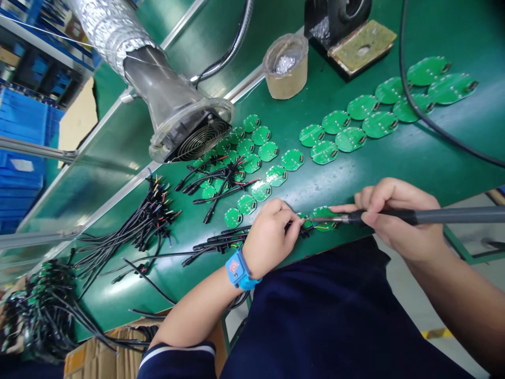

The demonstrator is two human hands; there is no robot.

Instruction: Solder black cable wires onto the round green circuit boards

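A tub (286, 87) is holding silvery scraps (284, 64), the right hand (410, 200) gripping a soldering iron (430, 216), the left hand (271, 237) pinching wire (305, 220).

Circuit boards (379, 125), a soldering iron (457, 215) and a fume duct (160, 84) mark an electronics workshop.

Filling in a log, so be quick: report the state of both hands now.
Left hand: closed in a pinch beside the wires; whether it grips one cannot be told.
Right hand: closed, holding the soldering iron.
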